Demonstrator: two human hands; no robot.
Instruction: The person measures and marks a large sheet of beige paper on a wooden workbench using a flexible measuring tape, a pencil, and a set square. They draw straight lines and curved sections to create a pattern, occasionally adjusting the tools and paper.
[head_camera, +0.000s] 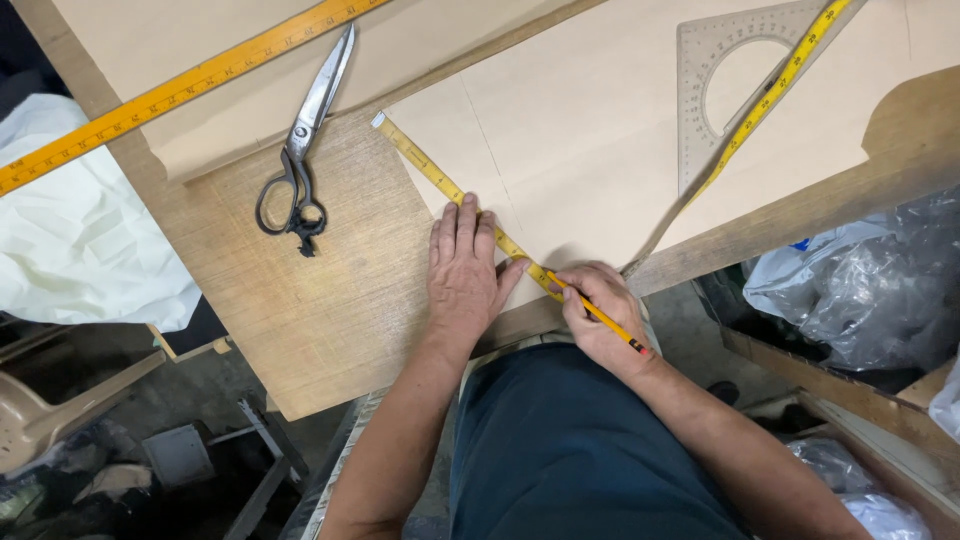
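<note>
Near the tabletop's (330, 330) left edge lie a long yellow ruler (180, 90) and dark scissors (300, 140), untouched. The left hand (465, 270) lies flat, fingers spread, pinning a yellow measuring tape (440, 180) against the tan paper sheet (590, 130) at the near edge. The tape's long axis runs diagonally from the far left toward the near right. The right hand (600, 315) is closed around a yellow pencil (600, 315), tip at the tape's edge. Faint lines already cross the sheet; this mark looks in progress, cutting not begun. A clear protractor triangle (720, 90) rests toward the far right corner.
</note>
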